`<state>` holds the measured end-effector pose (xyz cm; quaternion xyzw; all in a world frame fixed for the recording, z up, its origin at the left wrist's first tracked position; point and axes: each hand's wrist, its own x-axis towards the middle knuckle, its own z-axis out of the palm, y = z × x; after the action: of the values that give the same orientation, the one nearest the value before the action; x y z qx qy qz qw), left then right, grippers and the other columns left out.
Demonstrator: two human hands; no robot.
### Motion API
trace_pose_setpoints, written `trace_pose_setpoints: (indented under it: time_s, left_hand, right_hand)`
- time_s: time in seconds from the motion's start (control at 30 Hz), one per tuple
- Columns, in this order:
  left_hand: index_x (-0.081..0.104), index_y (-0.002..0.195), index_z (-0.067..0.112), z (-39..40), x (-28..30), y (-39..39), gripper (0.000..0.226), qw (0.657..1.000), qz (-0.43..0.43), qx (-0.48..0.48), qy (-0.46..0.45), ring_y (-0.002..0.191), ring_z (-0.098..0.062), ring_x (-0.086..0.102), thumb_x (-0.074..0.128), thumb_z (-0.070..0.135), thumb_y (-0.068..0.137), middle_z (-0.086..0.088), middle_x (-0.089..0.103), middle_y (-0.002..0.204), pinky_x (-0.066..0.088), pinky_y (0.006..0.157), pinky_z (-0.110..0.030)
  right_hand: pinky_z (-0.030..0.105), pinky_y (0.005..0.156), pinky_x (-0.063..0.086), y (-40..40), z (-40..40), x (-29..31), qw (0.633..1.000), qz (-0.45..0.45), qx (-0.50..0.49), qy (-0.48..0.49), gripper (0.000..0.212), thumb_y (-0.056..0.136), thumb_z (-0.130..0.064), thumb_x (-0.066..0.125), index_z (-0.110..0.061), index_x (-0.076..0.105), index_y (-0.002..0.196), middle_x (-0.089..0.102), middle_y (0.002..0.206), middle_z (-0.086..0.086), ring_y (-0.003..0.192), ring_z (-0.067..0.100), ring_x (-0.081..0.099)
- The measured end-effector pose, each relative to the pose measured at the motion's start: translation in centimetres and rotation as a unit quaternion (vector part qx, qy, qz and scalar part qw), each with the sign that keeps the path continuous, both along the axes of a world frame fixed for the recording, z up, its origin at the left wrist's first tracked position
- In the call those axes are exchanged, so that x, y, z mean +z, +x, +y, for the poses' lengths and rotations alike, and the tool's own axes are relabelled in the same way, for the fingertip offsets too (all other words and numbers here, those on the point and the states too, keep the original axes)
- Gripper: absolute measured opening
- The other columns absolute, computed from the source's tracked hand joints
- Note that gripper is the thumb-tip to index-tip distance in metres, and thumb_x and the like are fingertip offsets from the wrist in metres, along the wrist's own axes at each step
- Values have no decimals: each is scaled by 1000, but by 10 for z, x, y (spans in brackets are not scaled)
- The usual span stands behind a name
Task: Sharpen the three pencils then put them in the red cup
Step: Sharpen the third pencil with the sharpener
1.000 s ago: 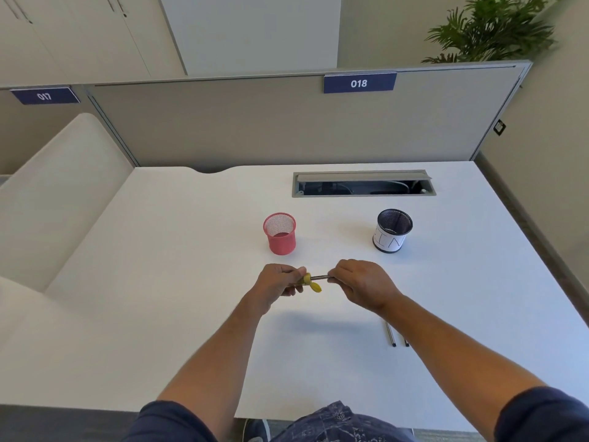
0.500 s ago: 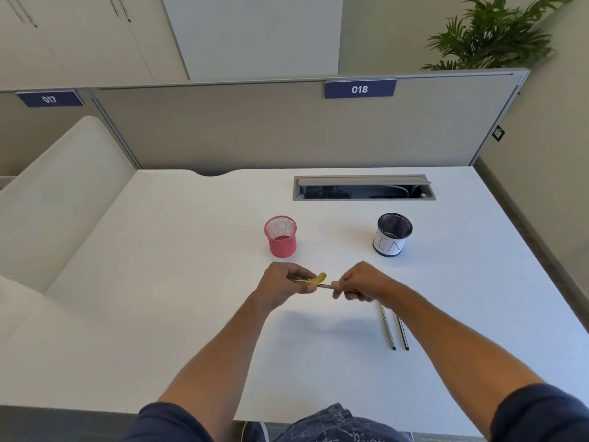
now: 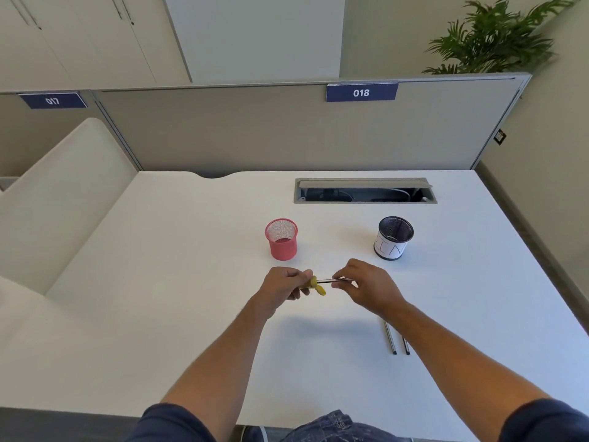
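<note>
My left hand [image 3: 284, 290] grips a small yellow sharpener [image 3: 316, 284] above the white desk [image 3: 178, 282]. My right hand [image 3: 369, 287] pinches a dark pencil [image 3: 328, 281] whose tip is pushed into the sharpener. Both hands hover just in front of the red mesh cup [image 3: 281, 238], which stands upright with nothing showing above its rim. Two more dark pencils [image 3: 390, 338] lie side by side on the desk, partly hidden under my right forearm.
A black mesh cup with a white paper label [image 3: 394, 238] stands to the right of the red one. Behind them is an open cable tray [image 3: 365, 190] set into the desk. A grey divider panel [image 3: 287, 132] closes off the back edge.
The sharpener's flap, which tilted up half a second ago, hangs down again. My right hand has rolled over the pencil and my forearm again covers part of the two lying pencils.
</note>
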<state>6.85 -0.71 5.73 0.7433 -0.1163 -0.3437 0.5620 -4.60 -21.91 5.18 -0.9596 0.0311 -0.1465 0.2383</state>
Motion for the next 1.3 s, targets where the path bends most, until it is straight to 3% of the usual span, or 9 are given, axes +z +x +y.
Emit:
trace_pose_setpoints:
  time_s: [0.17, 0.33, 0.5, 0.6, 0.73, 0.87, 1.0, 1.17, 1.3]
  left_hand:
    - [81, 93, 6, -1, -1, 3, 23, 1000, 2, -5, 10, 58, -12, 50, 76, 29, 91, -10, 74, 77, 41, 62, -23]
    - [80, 99, 1, -4, 1, 4, 17, 999, -53, -11, -1, 62, 1, 61, 82, 7, 83, -3, 73, 79, 45, 60, -11]
    - [83, 92, 16, -2, -2, 8, 24, 996, -85, -29, 29, 80, -13, 68, 91, 8, 70, -1, 78, 85, 57, 85, -33]
    - [82, 92, 17, -3, -2, 6, 26, 993, -99, -43, 38, 82, -14, 69, 91, 10, 69, 0, 79, 86, 58, 88, -37]
    - [81, 93, 16, -4, -5, 5, 21, 995, -86, -32, 32, 82, -12, 69, 89, 13, 74, -1, 78, 87, 57, 86, -31]
    - [80, 95, 5, -4, -3, 3, 13, 996, -77, -30, 34, 63, 2, 61, 79, 15, 86, -1, 73, 77, 45, 62, -12]
    - [80, 91, 5, -4, -6, 4, 25, 997, -48, -19, 54, 59, -8, 56, 71, 28, 95, -4, 71, 73, 41, 60, -22]
    - [79, 97, -1, -4, -3, 6, 18, 999, -38, -8, 38, 56, -1, 57, 75, 16, 91, -3, 70, 71, 40, 54, -13]
    - [79, 100, 0, -5, 0, 8, 21, 997, -70, -18, 33, 68, -2, 63, 84, 5, 81, -2, 73, 79, 49, 70, -15]
  right_hand:
    - [28, 51, 44, 3, -2, -11, 994, -83, 39, -61, 10, 88, -33, 77, -24, 74, 85, 64, 74, -10, 67, 15, 60]
    - [29, 58, 40, 11, 6, 5, 992, 108, -49, 36, 20, 92, -44, 68, -28, 76, 85, 64, 67, -10, 65, 13, 56]
    - [24, 47, 25, 19, -1, 19, 893, 304, -37, 330, 30, 92, -39, 71, -14, 81, 79, 48, 54, 0, 47, 13, 33]
    - [23, 47, 17, 16, -5, 23, 838, 390, -18, 383, 31, 95, -39, 67, -10, 78, 92, 43, 59, 2, 48, 13, 25]
    - [23, 49, 32, 14, -5, 19, 886, 331, 6, 324, 23, 83, -26, 81, -10, 69, 95, 66, 63, 6, 50, 12, 45]
    - [28, 63, 44, 11, -1, 9, 961, 218, -16, 170, 8, 84, -34, 78, -28, 72, 85, 70, 77, -9, 63, 2, 55]
    - [27, 64, 45, 5, 4, -7, 997, 68, -31, -8, 10, 90, -42, 72, -34, 76, 95, 66, 89, -12, 81, 8, 61]
    - [29, 66, 47, 3, 8, -3, 998, 44, -43, 19, 15, 91, -41, 71, -27, 75, 88, 70, 84, -13, 78, 11, 61]
    - [29, 60, 41, 12, 9, 7, 975, 168, -94, 111, 22, 90, -48, 70, -29, 77, 81, 67, 68, -10, 64, 11, 54]
